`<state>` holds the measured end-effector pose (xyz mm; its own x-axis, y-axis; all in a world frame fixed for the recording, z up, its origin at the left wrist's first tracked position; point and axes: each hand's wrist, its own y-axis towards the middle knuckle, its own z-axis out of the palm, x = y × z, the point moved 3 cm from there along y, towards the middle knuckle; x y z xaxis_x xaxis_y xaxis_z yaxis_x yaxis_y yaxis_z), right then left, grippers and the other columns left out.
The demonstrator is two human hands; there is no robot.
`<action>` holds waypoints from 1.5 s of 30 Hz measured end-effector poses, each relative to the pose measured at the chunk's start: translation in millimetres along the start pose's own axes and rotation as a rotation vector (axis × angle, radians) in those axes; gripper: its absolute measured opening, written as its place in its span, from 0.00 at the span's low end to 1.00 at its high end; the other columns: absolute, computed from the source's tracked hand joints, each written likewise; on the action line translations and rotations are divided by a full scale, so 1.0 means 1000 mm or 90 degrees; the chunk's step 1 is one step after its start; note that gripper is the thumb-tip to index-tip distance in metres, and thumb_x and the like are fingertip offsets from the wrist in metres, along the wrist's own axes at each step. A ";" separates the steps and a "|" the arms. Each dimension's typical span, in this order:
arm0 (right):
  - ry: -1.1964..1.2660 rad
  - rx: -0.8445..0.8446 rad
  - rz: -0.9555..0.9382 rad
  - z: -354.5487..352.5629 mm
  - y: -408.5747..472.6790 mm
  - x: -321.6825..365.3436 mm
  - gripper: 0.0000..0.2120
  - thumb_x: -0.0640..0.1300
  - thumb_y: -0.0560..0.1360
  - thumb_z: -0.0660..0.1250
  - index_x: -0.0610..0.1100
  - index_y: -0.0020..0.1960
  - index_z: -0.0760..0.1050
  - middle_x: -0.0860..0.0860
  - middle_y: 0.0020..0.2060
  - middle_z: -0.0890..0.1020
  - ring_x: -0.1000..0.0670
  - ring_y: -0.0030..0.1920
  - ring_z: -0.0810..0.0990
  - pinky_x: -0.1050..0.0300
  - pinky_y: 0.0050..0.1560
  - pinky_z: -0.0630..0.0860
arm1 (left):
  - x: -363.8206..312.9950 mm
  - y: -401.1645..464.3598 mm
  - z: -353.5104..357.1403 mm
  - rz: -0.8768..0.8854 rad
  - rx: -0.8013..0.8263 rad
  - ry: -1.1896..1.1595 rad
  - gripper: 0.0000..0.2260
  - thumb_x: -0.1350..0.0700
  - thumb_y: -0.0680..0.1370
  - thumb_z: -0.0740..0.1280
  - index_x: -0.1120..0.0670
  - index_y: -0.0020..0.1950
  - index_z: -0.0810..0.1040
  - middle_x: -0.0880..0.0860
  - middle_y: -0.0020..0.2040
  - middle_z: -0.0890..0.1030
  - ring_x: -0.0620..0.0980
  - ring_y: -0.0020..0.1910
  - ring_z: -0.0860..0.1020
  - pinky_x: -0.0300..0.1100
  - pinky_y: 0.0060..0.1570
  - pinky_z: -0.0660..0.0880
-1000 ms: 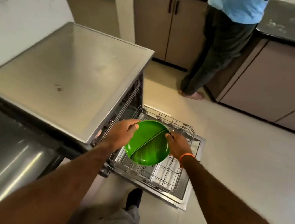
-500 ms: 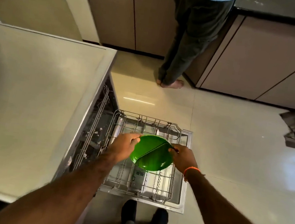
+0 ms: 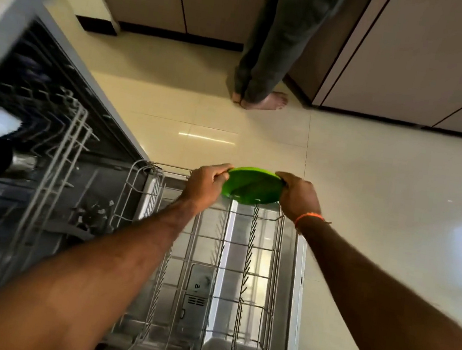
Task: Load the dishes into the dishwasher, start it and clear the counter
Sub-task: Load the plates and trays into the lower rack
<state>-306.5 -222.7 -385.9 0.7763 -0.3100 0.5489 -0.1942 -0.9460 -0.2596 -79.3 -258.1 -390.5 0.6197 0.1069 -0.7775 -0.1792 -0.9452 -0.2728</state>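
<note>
The fingers of the left hand point(image 3: 207, 185) and right hand point(image 3: 297, 197) curl round opposite edges of one green plate point(image 3: 252, 186), held tilted over the far end of the one pulled-out lower rack point(image 3: 222, 250). That rack sits above the open dishwasher door point(image 3: 296, 302), beside the dishwasher's dark tub point(image 3: 45, 178). Around it lie a pale tiled floor point(image 3: 369, 194), brown cabinets point(image 3: 433, 55), and one other person's two legs point(image 3: 271, 47).

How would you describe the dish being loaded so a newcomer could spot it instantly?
Find the open dishwasher's pulled-out lower rack. At its far end, the left hand and right hand grip a round plate by opposite edges. It is the only bright green thing there.
</note>
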 end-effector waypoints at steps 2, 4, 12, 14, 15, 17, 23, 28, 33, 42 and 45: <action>-0.003 -0.020 -0.007 0.019 0.025 -0.019 0.22 0.33 0.75 0.61 0.47 0.66 0.79 0.43 0.56 0.85 0.40 0.55 0.83 0.50 0.59 0.78 | 0.019 0.025 0.018 -0.004 -0.002 -0.001 0.15 0.58 0.83 0.66 0.53 0.70 0.78 0.53 0.67 0.80 0.49 0.57 0.82 0.21 0.44 0.73; -0.003 -0.026 -0.007 0.035 0.040 -0.035 0.21 0.34 0.77 0.62 0.47 0.66 0.79 0.43 0.56 0.85 0.41 0.54 0.83 0.50 0.59 0.79 | 0.033 0.042 0.033 0.005 0.003 0.002 0.16 0.58 0.83 0.65 0.52 0.71 0.77 0.54 0.68 0.79 0.45 0.51 0.81 0.22 0.37 0.73; -0.012 0.009 -0.014 0.090 0.042 -0.069 0.19 0.36 0.79 0.62 0.47 0.68 0.77 0.42 0.53 0.85 0.40 0.51 0.83 0.44 0.56 0.81 | 0.082 0.060 0.063 0.022 0.030 0.061 0.15 0.57 0.83 0.66 0.51 0.70 0.78 0.51 0.66 0.81 0.46 0.59 0.80 0.36 0.59 0.76; -0.029 0.026 -0.011 0.097 0.040 -0.072 0.20 0.36 0.78 0.61 0.48 0.67 0.78 0.42 0.52 0.85 0.39 0.49 0.83 0.47 0.54 0.81 | 0.091 0.057 0.067 0.016 0.045 0.087 0.15 0.57 0.82 0.67 0.50 0.69 0.78 0.51 0.65 0.81 0.44 0.52 0.79 0.31 0.50 0.76; -0.044 0.039 -0.009 0.100 0.040 -0.073 0.20 0.36 0.78 0.61 0.49 0.67 0.77 0.41 0.51 0.85 0.39 0.49 0.82 0.50 0.52 0.80 | 0.094 0.057 0.070 0.012 0.054 0.097 0.15 0.58 0.82 0.67 0.50 0.70 0.78 0.51 0.64 0.82 0.45 0.48 0.78 0.30 0.44 0.74; -0.069 0.059 -0.003 0.104 0.039 -0.073 0.20 0.37 0.79 0.61 0.49 0.69 0.76 0.41 0.52 0.84 0.39 0.50 0.82 0.52 0.51 0.77 | 0.095 0.054 0.074 0.003 0.074 0.110 0.17 0.59 0.82 0.66 0.50 0.71 0.76 0.52 0.65 0.81 0.47 0.44 0.78 0.30 0.38 0.73; -0.062 0.041 0.036 0.087 0.017 -0.049 0.24 0.37 0.78 0.64 0.45 0.73 0.69 0.41 0.64 0.79 0.39 0.61 0.79 0.45 0.60 0.76 | 0.066 0.032 0.060 -0.019 0.089 0.167 0.26 0.57 0.81 0.68 0.55 0.79 0.67 0.55 0.75 0.72 0.53 0.72 0.73 0.38 0.70 0.64; -0.091 0.081 0.017 0.040 -0.033 -0.001 0.20 0.40 0.75 0.64 0.49 0.66 0.75 0.44 0.59 0.81 0.40 0.56 0.81 0.47 0.54 0.78 | 0.021 -0.021 0.019 -0.002 0.128 0.205 0.26 0.55 0.81 0.68 0.54 0.78 0.68 0.57 0.60 0.82 0.45 0.41 0.81 0.36 0.45 0.77; -0.096 0.113 -0.003 -0.016 -0.105 0.062 0.22 0.42 0.76 0.66 0.49 0.70 0.74 0.45 0.63 0.81 0.41 0.60 0.80 0.48 0.60 0.77 | -0.044 -0.100 -0.044 0.010 0.158 0.236 0.24 0.56 0.80 0.68 0.55 0.76 0.69 0.56 0.68 0.78 0.48 0.56 0.79 0.33 0.55 0.71; -0.132 0.164 -0.084 -0.109 -0.241 0.190 0.21 0.44 0.75 0.65 0.51 0.68 0.75 0.44 0.61 0.82 0.40 0.58 0.81 0.49 0.59 0.78 | -0.126 -0.265 -0.157 -0.056 0.071 0.180 0.22 0.53 0.81 0.68 0.52 0.75 0.71 0.54 0.69 0.78 0.53 0.64 0.78 0.45 0.64 0.74; -0.171 0.184 -0.174 -0.120 -0.279 0.220 0.19 0.48 0.75 0.62 0.52 0.65 0.76 0.45 0.59 0.83 0.41 0.57 0.81 0.48 0.57 0.79 | -0.137 -0.325 -0.183 -0.083 0.024 0.152 0.22 0.51 0.82 0.67 0.52 0.75 0.71 0.56 0.69 0.78 0.54 0.62 0.80 0.45 0.60 0.77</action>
<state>-153.0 -38.0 -97.3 0.9103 0.0175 0.4135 0.1839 -0.9122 -0.3662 33.5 -21.7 -91.2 0.8016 0.1474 -0.5794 -0.1110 -0.9156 -0.3865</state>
